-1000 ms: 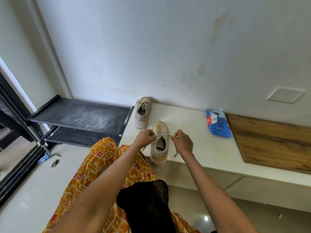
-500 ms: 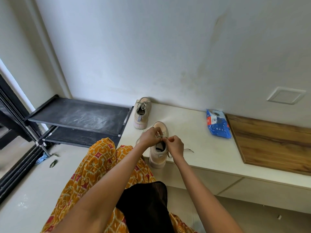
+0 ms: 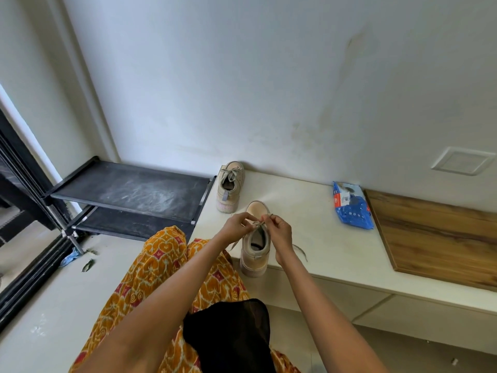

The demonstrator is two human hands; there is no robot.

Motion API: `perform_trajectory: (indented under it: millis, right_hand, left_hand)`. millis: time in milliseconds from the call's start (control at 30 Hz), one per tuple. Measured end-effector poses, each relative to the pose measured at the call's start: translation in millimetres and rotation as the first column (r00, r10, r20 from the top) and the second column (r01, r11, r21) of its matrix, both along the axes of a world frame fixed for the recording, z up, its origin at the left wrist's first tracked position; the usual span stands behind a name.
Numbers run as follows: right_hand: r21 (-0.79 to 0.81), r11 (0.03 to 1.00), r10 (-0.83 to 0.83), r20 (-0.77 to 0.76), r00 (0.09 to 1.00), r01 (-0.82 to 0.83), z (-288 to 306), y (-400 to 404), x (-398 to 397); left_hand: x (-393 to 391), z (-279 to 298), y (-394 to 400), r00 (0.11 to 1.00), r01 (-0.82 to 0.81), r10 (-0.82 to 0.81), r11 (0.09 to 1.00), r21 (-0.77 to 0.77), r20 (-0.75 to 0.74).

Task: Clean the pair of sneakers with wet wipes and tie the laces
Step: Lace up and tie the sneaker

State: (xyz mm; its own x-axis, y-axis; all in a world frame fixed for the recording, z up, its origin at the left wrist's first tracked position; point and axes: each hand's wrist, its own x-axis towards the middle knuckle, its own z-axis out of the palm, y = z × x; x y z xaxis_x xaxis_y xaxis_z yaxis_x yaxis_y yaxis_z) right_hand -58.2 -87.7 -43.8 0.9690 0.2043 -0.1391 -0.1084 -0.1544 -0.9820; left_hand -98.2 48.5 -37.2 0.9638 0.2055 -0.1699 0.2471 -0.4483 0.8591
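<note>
A beige sneaker (image 3: 255,255) stands on the white ledge (image 3: 309,238) with its heel at the front edge and its toe toward the wall. My left hand (image 3: 236,226) and my right hand (image 3: 279,232) meet above its tongue, each pinching part of the grey lace (image 3: 258,224). One loose lace end (image 3: 300,251) trails on the ledge to the right of the shoe. The second beige sneaker (image 3: 229,190) sits behind, near the wall, with its laces in a bow. A blue wet wipes pack (image 3: 351,207) lies to the right.
A black two-tier shoe rack (image 3: 129,195) stands left of the ledge. A wooden board (image 3: 441,235) covers the ledge's right part. My lap in orange patterned cloth (image 3: 161,265) with a black cloth (image 3: 231,332) is below. Scraps lie on the floor (image 3: 78,259) at left.
My hands came together from either side of the shoe and now hold the lace close above the tongue. A lace end dropped onto the ledge at right.
</note>
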Motion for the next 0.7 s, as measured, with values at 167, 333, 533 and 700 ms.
perform_trajectory:
  millis: [167,333,533,700]
  right_hand:
    - [-0.088,0.979,0.188,0.038,0.981,-0.185,4.4,-7.2,9.6]
    - [-0.404,0.843,0.436,0.128,0.891,-0.354,16.3,-5.9,23.0]
    - [-0.577,0.769,0.481,0.238,0.844,-0.275,13.3,1.2,17.8]
    - [-0.691,0.675,0.549,0.236,0.802,-0.258,19.5,4.5,13.6]
  left_hand:
    - [2.8,2.2,4.1,0.999,0.003,-0.015,0.961,0.278,0.042]
    - [13.8,6.1,5.8,0.996,0.086,-0.067,0.829,0.553,-0.055]
    - [9.7,6.9,16.9,0.978,-0.019,0.003,0.997,-0.073,-0.210]
    - [12.2,28.5,5.3,0.995,-0.009,0.030,0.977,-0.215,0.096]
